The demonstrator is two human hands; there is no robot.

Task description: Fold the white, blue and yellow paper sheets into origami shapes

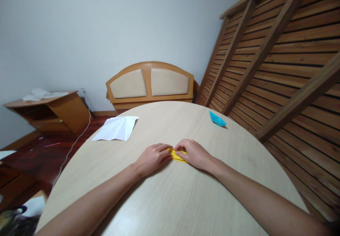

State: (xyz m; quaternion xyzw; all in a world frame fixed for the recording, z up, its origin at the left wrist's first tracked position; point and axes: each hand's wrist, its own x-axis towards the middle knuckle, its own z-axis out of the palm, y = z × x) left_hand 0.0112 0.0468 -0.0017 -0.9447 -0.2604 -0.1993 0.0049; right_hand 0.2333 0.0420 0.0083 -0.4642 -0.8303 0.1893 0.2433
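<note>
Low over the middle of the round table [170,200] is a small piece of folded yellow paper [178,156]. My left hand [155,158] closes on its left end, fingers curled and partly hiding it. From the right, my right hand [195,153] grips the same paper, with the thumb along its upper face and the fingers behind. Layered folds show in the yellow strip between the hands. Farther back on the right lies a blue folded paper boat [217,119]. A creased white sheet of paper [116,128] rests near the table's left edge.
A wooden headboard [150,80] with cream panels stands behind the table. Slatted wooden frames [292,69] lean along the right side. At the left is a low wooden cabinet [63,113] with white stuff on top, and a cable [71,149] runs across the floor.
</note>
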